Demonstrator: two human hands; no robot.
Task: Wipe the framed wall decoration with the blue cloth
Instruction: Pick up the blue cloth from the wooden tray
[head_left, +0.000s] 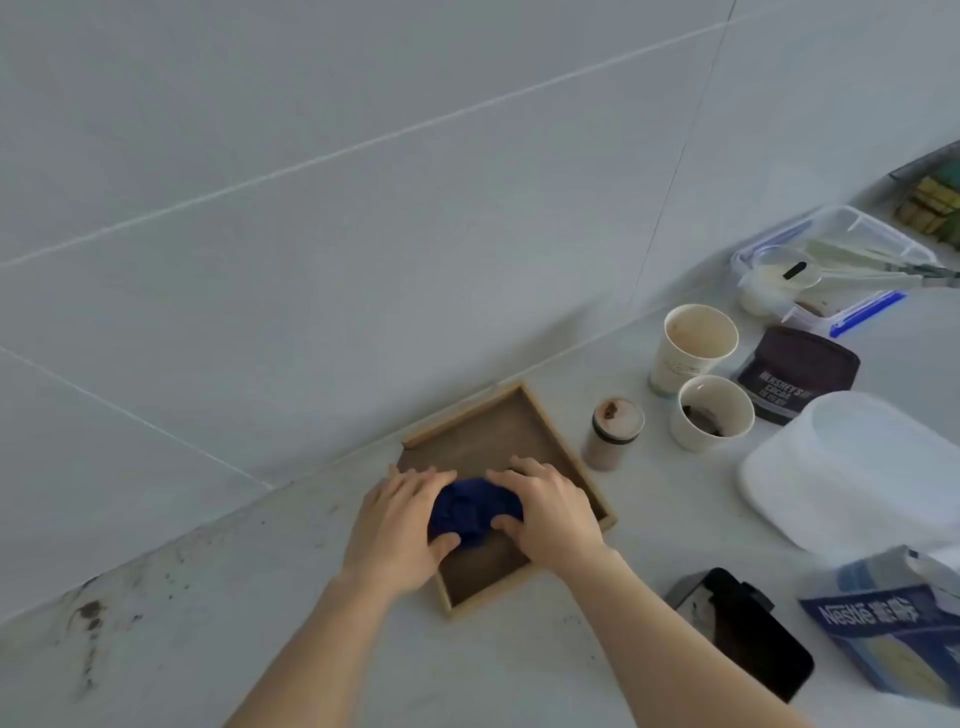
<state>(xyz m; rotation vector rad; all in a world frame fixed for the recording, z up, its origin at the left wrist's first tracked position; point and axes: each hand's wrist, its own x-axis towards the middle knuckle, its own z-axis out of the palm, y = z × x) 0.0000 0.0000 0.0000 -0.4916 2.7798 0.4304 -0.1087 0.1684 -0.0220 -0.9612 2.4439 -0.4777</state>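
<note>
The framed decoration (483, 441) lies flat on the counter against the wall, with a light wooden rim and a dark brown inside. A bunched blue cloth (470, 512) rests on its brown surface near the middle. My left hand (397, 525) presses the cloth's left side, thumb tucked under its lower edge. My right hand (550, 512) holds the cloth's right side, fingers spread over the frame's inside. Both hands grip the cloth between them.
To the frame's right stand a small spice jar (613, 434), two paper cups (693, 348) (711, 413), a dark cocoa pouch (797, 374) and a white lid (857, 473). A black phone (748, 631) and a blue carton (893, 623) lie near the front. A clear container (831, 260) sits at the back right.
</note>
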